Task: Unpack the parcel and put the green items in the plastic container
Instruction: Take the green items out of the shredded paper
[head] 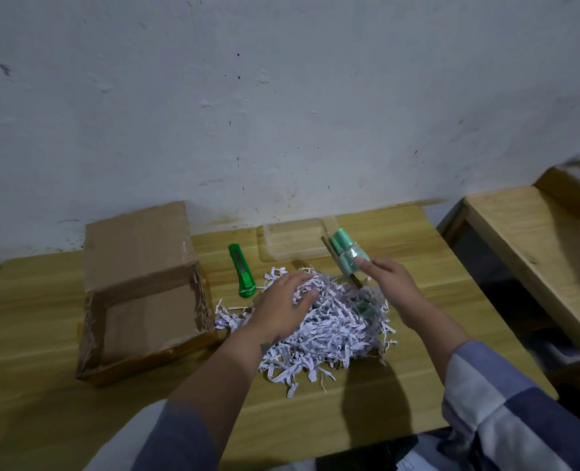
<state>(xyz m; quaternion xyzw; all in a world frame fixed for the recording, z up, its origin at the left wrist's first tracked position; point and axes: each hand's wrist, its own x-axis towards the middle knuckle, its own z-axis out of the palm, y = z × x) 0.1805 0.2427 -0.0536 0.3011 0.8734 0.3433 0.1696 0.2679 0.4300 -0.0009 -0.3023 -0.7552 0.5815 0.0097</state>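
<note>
My right hand [389,283] holds a clear-wrapped pack of green rolls [346,254] tilted above the heap of shredded white paper [329,329], just in front of the clear plastic container [293,241]. My left hand [283,300] rests flat on the shreds with its fingers spread, holding nothing. Another green item [366,309] peeks out of the paper under my right hand. The opened cardboard parcel box [146,321] sits at the left with its flap folded back.
A green box cutter [242,270] lies between the box and the container. The wooden table [417,396] stands against a white wall. A second wooden table [536,239] stands at the right, with a gap between the two.
</note>
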